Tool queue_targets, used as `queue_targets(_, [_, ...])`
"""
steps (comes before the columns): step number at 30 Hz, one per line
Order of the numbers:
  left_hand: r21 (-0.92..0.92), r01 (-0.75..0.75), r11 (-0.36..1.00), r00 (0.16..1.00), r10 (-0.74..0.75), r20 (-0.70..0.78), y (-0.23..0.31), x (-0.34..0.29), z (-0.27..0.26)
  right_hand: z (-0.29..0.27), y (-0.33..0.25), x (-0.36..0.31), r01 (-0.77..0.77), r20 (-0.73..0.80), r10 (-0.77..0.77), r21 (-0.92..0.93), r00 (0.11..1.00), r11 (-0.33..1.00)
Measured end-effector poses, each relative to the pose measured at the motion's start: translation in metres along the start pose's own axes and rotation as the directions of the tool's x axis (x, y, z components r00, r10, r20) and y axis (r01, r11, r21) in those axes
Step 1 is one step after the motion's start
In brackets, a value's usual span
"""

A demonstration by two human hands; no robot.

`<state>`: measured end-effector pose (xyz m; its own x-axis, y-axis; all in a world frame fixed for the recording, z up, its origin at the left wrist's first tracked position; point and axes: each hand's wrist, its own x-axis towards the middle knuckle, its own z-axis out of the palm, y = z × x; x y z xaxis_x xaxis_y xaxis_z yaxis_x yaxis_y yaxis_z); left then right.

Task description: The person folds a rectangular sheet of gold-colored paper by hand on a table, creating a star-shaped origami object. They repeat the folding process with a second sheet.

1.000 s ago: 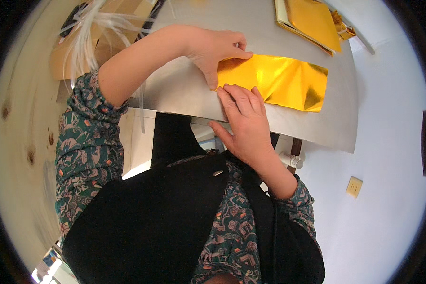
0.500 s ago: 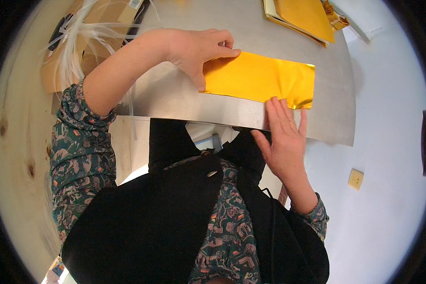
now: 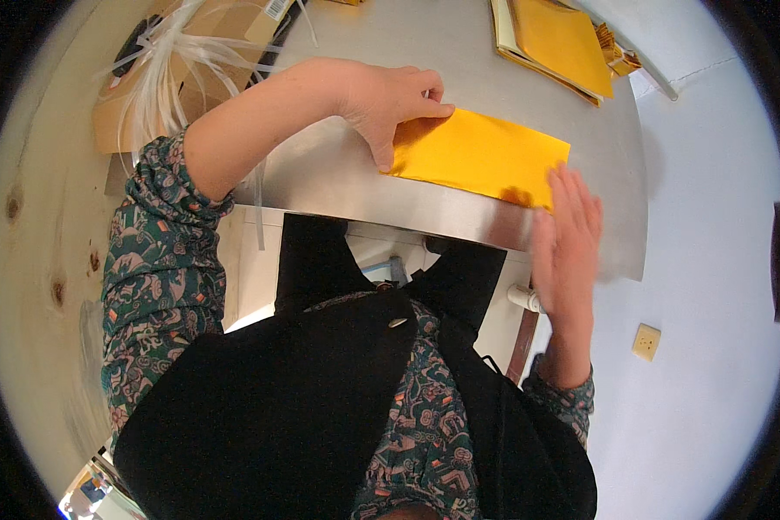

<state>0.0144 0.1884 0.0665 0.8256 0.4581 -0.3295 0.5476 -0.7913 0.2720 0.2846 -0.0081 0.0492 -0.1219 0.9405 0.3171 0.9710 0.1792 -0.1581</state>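
A folded strip of shiny gold paper point(image 3: 485, 156) lies flat on the metal tabletop, slightly aslant. My left hand point(image 3: 390, 104) spans its left end, thumb at the near edge and index finger at the far edge; the other fingers are curled. Beside the strip's right end is my right hand point(image 3: 572, 225), fingers stretched out and a little smeared by motion. Its fingertips are by the near right corner; whether they touch the paper I cannot tell.
At the far right of the metal table point(image 3: 373, 195) lies a stack of gold sheets point(image 3: 555, 48), with crumpled gold pieces point(image 3: 617, 54) beside it. Far left, a cardboard box point(image 3: 117, 121) has translucent plastic strips point(image 3: 178, 61) draped over it. A wall point(image 3: 711, 217) stands right of the table.
My right hand has slid right, from the strip's near edge to its right end. The wrinkles at that end look smoother. In the picture, the strip and my left hand sit slightly lower and further right.
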Motion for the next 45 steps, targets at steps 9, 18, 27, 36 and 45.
queue_targets(9, [0.052,-0.123,0.991,0.992,0.125,-0.03,-0.011,0.005,0.004,0.092,-0.074,0.069,0.013,0.034,-0.018,0.139,0.999,0.99])
queue_targets(18, [0.054,-0.028,0.998,1.0,0.028,0.001,0.0,0.0,0.001,0.082,-0.041,0.063,-0.026,0.095,0.02,0.059,0.995,0.998])
queue_targets(27, [-0.021,0.011,1.0,1.0,-0.01,0.023,0.003,-0.001,0.0,0.058,0.003,0.061,0.026,0.17,-0.017,-0.053,0.985,0.998])
queue_targets(36, [-0.048,-0.02,0.999,1.0,0.021,0.022,-0.002,-0.003,0.0,0.045,0.045,0.049,-0.024,0.206,0.041,-0.087,0.978,0.996])
queue_targets(45, [-0.08,-0.043,0.996,0.999,0.044,0.009,-0.007,-0.004,0.003,0.04,0.09,0.031,-0.074,0.194,0.099,-0.132,0.976,0.988])
